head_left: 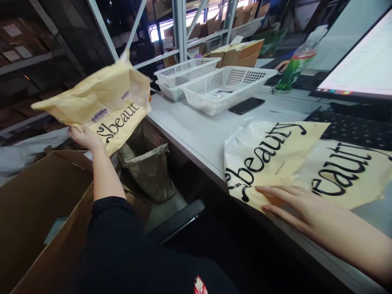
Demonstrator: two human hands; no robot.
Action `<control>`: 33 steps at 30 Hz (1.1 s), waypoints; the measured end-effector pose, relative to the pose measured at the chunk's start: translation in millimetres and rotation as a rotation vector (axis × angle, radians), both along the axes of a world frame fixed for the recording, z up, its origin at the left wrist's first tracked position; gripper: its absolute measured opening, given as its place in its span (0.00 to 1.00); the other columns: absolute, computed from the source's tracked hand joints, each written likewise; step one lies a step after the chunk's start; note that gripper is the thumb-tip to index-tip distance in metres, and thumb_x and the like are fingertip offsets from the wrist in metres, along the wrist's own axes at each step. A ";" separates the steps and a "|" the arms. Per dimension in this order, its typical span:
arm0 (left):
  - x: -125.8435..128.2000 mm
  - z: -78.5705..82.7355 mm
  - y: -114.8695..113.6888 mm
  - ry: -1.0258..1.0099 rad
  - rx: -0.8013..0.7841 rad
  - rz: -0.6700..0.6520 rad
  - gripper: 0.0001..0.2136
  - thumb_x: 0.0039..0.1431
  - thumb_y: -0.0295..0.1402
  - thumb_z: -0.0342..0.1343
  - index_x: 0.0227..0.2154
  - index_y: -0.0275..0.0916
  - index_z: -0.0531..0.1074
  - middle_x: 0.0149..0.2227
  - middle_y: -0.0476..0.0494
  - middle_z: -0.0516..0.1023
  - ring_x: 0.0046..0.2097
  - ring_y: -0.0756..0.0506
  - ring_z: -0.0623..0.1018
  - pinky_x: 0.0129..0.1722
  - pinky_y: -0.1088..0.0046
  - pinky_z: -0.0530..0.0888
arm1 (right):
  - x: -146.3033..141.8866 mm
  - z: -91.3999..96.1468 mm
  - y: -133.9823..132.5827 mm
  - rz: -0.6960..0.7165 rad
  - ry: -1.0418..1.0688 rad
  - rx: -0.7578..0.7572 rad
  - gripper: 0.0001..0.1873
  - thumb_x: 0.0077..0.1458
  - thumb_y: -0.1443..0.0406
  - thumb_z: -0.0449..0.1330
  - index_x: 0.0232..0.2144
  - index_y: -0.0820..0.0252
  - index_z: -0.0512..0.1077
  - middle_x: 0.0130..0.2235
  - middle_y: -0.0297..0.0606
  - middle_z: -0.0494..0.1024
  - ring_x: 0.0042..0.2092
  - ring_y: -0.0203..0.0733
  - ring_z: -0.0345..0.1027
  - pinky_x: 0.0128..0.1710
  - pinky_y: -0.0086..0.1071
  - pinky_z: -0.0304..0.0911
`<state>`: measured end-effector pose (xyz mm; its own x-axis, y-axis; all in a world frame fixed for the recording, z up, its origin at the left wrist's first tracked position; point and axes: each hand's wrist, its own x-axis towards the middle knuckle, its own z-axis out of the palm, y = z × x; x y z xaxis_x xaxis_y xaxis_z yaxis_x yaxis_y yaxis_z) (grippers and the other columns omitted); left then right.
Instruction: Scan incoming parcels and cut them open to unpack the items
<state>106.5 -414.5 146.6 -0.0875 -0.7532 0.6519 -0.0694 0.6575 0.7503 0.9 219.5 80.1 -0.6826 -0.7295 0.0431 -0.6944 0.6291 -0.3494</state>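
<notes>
Cream sheeting is gripped in the closed fingers of the left hand: one bag, already off the desk, raised left. The right hand rests, fingers extended, on overlapping bags near right, apparently left to handle.

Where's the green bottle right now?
In the head view, the green bottle is at upper right, on the desk between the near white basket and the monitor.

Bag in left hand: thin plastic-looking film, creased, faint sheen.
Bags under right hand: smoother film, glossy patches.
Basket beyond right hand: smooth plastic, perforated.
Carton below left hand: cardboard, matt.
</notes>
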 end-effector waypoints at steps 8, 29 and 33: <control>-68.0 -40.6 45.2 -0.551 0.103 -0.090 0.35 0.53 0.25 0.64 0.65 0.32 0.61 0.70 0.21 0.52 0.70 0.25 0.62 0.70 0.45 0.58 | 12.5 4.1 2.0 0.040 0.065 0.019 0.24 0.66 0.50 0.51 0.53 0.52 0.77 0.50 0.49 0.82 0.49 0.58 0.78 0.47 0.52 0.76; -134.2 -96.9 349.8 -0.449 -0.310 -1.487 0.10 0.65 0.37 0.55 0.41 0.47 0.82 0.49 0.42 0.84 0.66 0.32 0.72 0.71 0.37 0.52 | 17.7 -23.8 75.7 -0.395 0.393 -0.060 0.39 0.52 0.80 0.50 0.67 0.61 0.64 0.70 0.52 0.61 0.73 0.57 0.49 0.69 0.59 0.55; -165.2 -48.1 331.6 0.051 0.159 -1.252 0.12 0.59 0.44 0.64 0.36 0.40 0.81 0.36 0.45 0.83 0.43 0.42 0.81 0.53 0.62 0.77 | -8.5 -9.2 65.3 -0.385 0.437 0.064 0.33 0.54 0.75 0.62 0.62 0.54 0.70 0.70 0.51 0.62 0.73 0.65 0.49 0.68 0.67 0.50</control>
<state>-58.7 -82.8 98.5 -0.7732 -0.2433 0.5856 0.5652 0.1542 0.8104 -7.5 284.8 71.0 -0.8279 -0.4426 0.3444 -0.4824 0.8752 -0.0349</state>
